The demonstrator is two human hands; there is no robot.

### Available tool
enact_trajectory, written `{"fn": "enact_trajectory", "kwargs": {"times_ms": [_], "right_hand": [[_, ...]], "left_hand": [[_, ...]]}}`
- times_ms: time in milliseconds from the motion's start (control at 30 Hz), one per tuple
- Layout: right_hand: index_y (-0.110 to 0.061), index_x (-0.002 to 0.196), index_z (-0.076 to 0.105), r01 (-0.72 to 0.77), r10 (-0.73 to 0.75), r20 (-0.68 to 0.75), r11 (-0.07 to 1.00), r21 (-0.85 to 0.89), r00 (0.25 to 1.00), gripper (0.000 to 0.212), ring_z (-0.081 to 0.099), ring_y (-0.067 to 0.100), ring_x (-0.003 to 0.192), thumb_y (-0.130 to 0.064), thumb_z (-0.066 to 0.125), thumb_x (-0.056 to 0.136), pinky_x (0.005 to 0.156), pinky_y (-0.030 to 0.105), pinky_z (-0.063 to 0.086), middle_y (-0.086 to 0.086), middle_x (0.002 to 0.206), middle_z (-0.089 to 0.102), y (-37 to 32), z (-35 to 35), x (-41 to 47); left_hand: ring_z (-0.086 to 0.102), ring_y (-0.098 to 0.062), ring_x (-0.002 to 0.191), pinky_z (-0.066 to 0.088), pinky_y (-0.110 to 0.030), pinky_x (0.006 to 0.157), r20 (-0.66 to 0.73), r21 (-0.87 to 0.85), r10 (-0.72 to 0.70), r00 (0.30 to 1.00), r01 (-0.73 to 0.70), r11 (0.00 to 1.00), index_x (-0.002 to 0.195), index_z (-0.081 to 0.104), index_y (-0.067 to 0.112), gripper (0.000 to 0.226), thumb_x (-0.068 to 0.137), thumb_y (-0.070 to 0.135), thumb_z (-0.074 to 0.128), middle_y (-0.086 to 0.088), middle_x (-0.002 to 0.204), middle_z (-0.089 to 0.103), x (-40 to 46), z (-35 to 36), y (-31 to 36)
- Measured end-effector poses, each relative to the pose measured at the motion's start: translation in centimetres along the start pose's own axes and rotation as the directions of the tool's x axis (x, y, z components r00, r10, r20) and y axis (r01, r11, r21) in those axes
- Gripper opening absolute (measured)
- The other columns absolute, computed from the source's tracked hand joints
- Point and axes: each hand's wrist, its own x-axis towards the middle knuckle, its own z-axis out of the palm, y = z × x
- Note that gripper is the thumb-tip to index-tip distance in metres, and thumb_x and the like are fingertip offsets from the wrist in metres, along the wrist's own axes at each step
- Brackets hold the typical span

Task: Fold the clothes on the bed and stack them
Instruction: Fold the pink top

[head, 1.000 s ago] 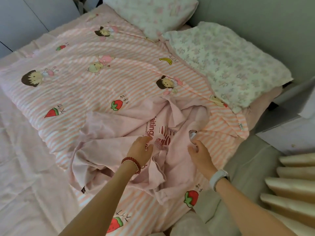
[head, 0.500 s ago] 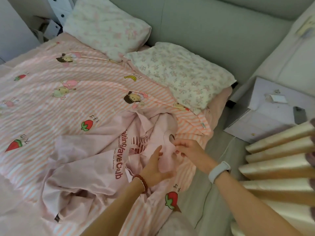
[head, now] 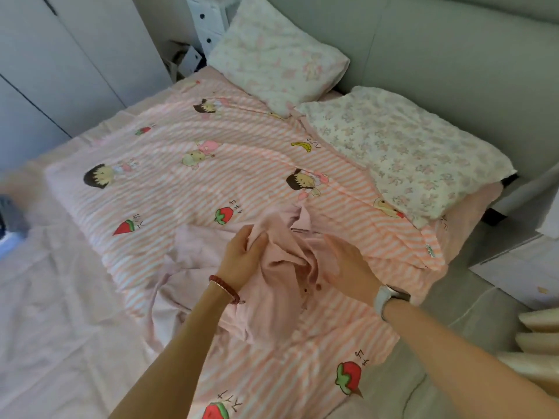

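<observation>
Both hands have closed in since half a second ago, bunching the cloth so that the printed lettering then on show is now buried in the folds. At the centre of the frame the left hand [head: 242, 257] pinches a ridge of the pink garment [head: 272, 309] between thumb and fingers, while the right hand [head: 348, 267], just beside it, has its fingers curled into the same crumpled cloth. That garment lies heaped on the striped quilt [head: 181, 189] in the lower middle of the frame, trailing away toward the lower left over the plain sheet [head: 60, 328]. Gathered this tightly, the seams and sleeves are likely hard to find, so a lift from here could bring it up twisted, or drag the quilt along. Dark red marks on the cloth cannot be read; the quilt bears short characters beside its strawberries and banana, too small to make out. Two pillows [head: 393, 152] sit at upper right.
</observation>
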Motion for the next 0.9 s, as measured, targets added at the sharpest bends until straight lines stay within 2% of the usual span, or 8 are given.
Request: {"fn": "enact_trajectory", "kwargs": {"times_ms": [100,167,267,333,433,567,733,900], "right_hand": [[-0.045,0.145,0.005,0.191,-0.178,0.081,0.961,-0.202,0.981,0.095,0.026,0.026,0.138,-0.074,0.048,0.066,0.101,0.047,0.038,-0.006,0.156,0.01,-1.0,3.7,4.0],[-0.04,0.147,0.004,0.245,-0.239,0.115,0.969,-0.036,0.964,0.102,0.031,0.02,0.136,-0.067,0.059,0.066,0.101,0.044,0.04,-0.008,0.155,0.012,-5.5,3.7,3.4],[-0.034,0.136,0.039,0.262,-0.288,0.065,0.929,0.261,0.955,0.056,0.059,0.021,0.105,-0.033,0.06,0.084,0.087,0.04,0.049,-0.002,0.123,0.058,-9.7,3.9,2.1],[-0.023,0.119,0.057,0.256,-0.268,-0.013,0.903,0.344,0.963,0.027,0.061,0.024,0.101,-0.023,0.053,0.092,0.087,0.039,0.049,0.004,0.111,0.065,-11.0,2.8,2.4],[-0.02,0.096,0.062,0.249,-0.208,-0.137,0.848,0.468,0.968,0.013,0.057,0.013,0.086,-0.012,0.052,0.093,0.072,0.013,0.042,0.0,0.09,0.063,-13.4,-2.5,3.2],[-0.008,0.059,0.044,0.401,-0.263,-0.363,0.83,0.388,0.894,0.032,0.038,0.003,0.054,-0.006,0.057,0.089,0.055,0.021,0.03,0.0,0.059,0.041,-18.2,-12.4,3.4],[0.001,0.088,0.062,0.595,-0.403,-0.567,0.779,0.2,0.719,0.01,0.049,0.017,0.075,-0.007,0.056,0.09,0.063,0.009,0.036,0.011,0.077,0.057,-24.4,-23.0,1.4],[0.004,0.083,0.065,0.688,-0.69,-0.231,0.718,-0.101,0.686,0.02,0.047,0.009,0.062,-0.014,0.059,0.09,0.059,0.014,0.033,0.014,0.075,0.064,-29.2,-28.6,-3.0]], "left_hand": [[0.049,0.001,0.067,0.04,-0.014,0.067,-0.077,-0.047,0.025,0.997,-0.029,0.998,0.084,0.059,0.01,0.017,0.095,0.019,0.05,0.003,0.076,0.055,0.1,-3.7,1.8],[0.048,0.003,0.065,0.039,-0.012,0.065,-0.14,-0.079,0.037,0.989,-0.048,0.996,0.081,0.057,0.013,0.018,0.096,0.014,0.048,0.003,0.076,0.053,0.1,-5.6,3.2],[0.053,0.002,0.071,0.043,-0.015,0.07,-0.238,-0.121,0.052,0.97,-0.083,0.989,0.082,0.058,0.019,0.021,0.096,0.01,0.046,0.005,0.079,0.057,0.3,-8.3,5.2],[0.053,0.006,0.069,0.043,-0.013,0.07,-0.328,-0.077,0.093,0.94,-0.124,0.989,0.081,0.059,0.022,0.023,0.095,0.01,0.047,0.008,0.078,0.058,0.7,-10.7,6.0],[0.048,0.009,0.061,0.039,-0.012,0.066,-0.447,0.028,0.173,0.878,-0.179,0.983,0.076,0.059,0.017,0.021,0.094,0.012,0.05,0.01,0.071,0.053,1.4,-14.2,7.8],[0.032,-0.003,0.046,0.026,-0.017,0.048,-0.498,0.235,0.338,0.799,-0.251,0.939,0.055,0.042,0.014,0.031,0.081,0.027,0.052,0.007,0.051,0.03,3.1,-17.7,12.8],[0.039,-0.015,0.056,0.033,-0.026,0.056,-0.572,0.174,0.297,0.764,-0.24,0.955,0.052,0.056,0.021,0.03,0.081,0.028,0.06,0.008,0.047,0.041,5.8,-20.5,21.9],[0.044,-0.009,0.058,0.04,-0.023,0.061,-0.476,0.009,0.404,0.781,-0.455,0.891,0.063,0.061,0.018,0.026,0.089,0.019,0.06,0.012,0.052,0.053,6.7,-21.8,29.8]]}}
